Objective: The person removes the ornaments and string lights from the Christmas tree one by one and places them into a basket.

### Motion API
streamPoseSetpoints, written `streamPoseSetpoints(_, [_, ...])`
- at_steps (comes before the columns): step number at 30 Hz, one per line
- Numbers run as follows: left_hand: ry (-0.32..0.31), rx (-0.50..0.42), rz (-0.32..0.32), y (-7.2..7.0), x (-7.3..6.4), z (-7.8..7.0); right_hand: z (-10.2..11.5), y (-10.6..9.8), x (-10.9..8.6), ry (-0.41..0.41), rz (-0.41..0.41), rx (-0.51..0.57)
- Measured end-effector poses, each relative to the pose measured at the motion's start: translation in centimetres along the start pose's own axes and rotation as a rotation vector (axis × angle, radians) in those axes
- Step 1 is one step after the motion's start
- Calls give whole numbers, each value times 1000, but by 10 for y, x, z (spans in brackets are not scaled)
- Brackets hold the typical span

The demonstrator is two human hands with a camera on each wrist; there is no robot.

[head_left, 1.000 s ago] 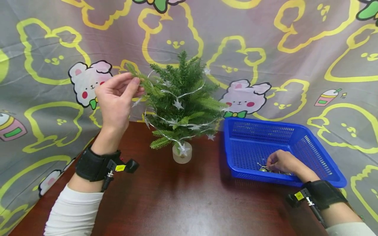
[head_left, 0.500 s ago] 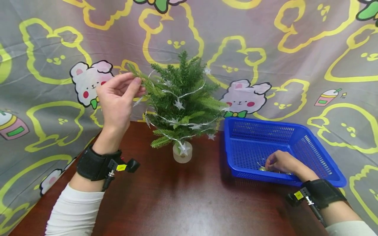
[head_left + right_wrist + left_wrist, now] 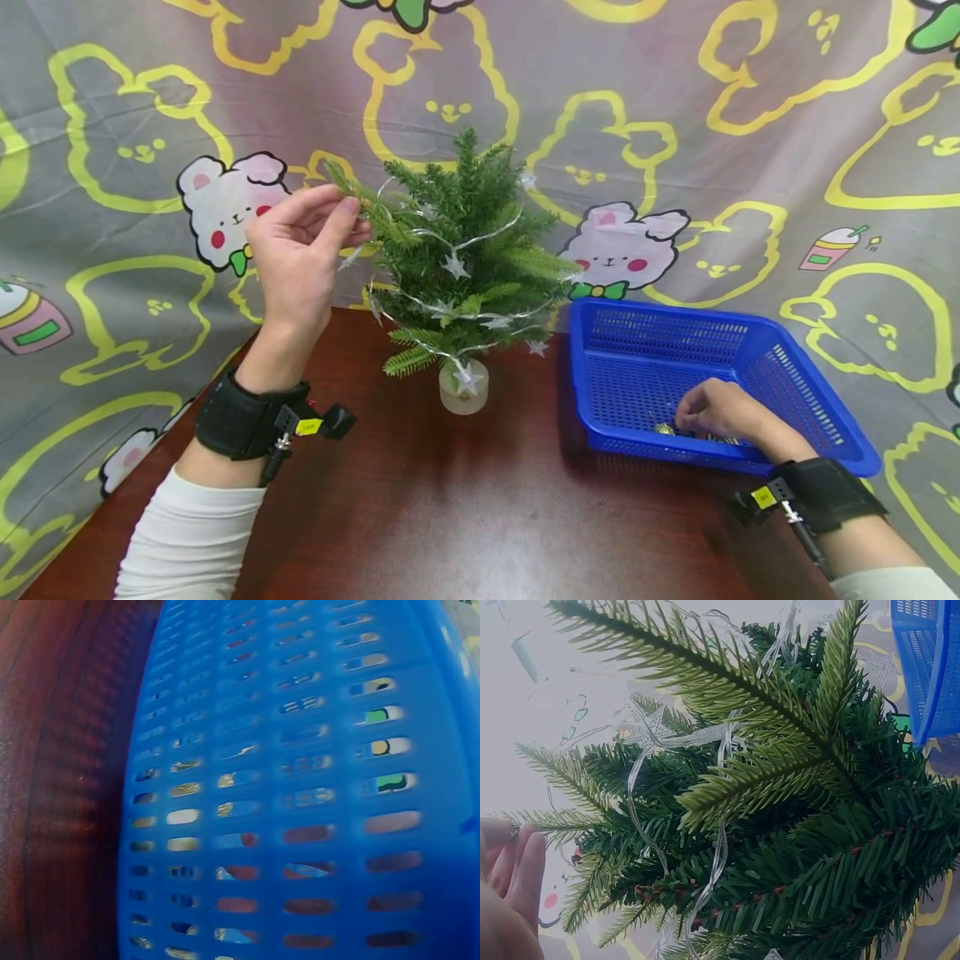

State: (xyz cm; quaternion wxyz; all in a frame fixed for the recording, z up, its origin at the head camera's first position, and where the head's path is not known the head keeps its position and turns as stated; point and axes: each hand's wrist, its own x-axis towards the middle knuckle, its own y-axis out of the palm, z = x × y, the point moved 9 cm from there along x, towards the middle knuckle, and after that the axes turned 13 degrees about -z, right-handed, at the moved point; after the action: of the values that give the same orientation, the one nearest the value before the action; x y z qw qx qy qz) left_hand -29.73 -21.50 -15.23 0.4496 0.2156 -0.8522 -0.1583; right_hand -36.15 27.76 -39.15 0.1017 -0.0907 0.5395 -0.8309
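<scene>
My left hand (image 3: 296,242) pinches the tip of a light green branch (image 3: 343,177) on the left side of a small artificial Christmas tree (image 3: 480,225); in the left wrist view the fingertips (image 3: 529,838) meet at a needle sprig. A clear garland with star lights (image 3: 454,267) winds around the tree, which stands on a pale round base (image 3: 474,403). My right hand (image 3: 720,410) reaches down into a blue plastic basket (image 3: 652,308) with bent fingers, beside a small gold ornament (image 3: 663,429). The near wall partly hides those fingers, and I cannot tell whether they hold anything.
The basket stands on the right of a dark wooden table (image 3: 420,500). More gold pieces show dimly through the slots of its wall (image 3: 349,825) in the right wrist view. A grey curtain (image 3: 300,117) with yellow bear outlines hangs close behind the tree.
My right hand has shifted very slightly among the ornaments, and the gold one beside the fingers shows more clearly. My left hand stays on the branch.
</scene>
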Motion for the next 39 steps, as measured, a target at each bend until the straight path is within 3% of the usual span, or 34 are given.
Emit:
streamPoseSetpoints(5, [5,-8,-4,0,0,1,12,-11,3,-19,-67,59])
streamPoseSetpoints(10, [12,-17,-11,0,0,0,35,-30,6,-20,-231,105])
streamPoseSetpoints(16, [10,-20,-6,1,0,0,78,-38,7,-57,-340,304])
streamPoseSetpoints(27, [5,-21,-12,1,0,1,138,-25,16,-144,-273,503])
streamPoseSetpoints(39, [14,-5,-16,0,0,0,170,-2,32,-74,-207,828])
